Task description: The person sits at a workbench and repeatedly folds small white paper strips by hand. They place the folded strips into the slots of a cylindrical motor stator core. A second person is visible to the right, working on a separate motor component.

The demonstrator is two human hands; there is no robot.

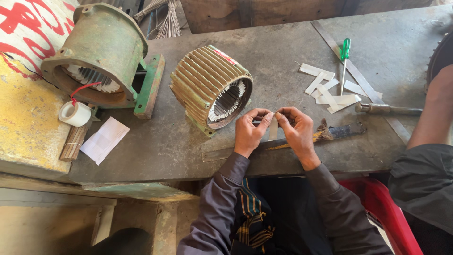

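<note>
Your left hand point(249, 130) and right hand point(296, 130) meet over the near edge of the workbench point(283, 52). Both sets of fingertips are pinched on one white insulation paper strip point(273, 127), its long axis running roughly upright between them. A long flat file point(283, 143) lies on the bench beneath your hands. The finned stator housing point(210, 87), paper-lined slots facing you, sits just beyond and left, nearer your left hand. Cut strips point(328, 89) and a green screwdriver point(345, 59) lie farther right.
</note>
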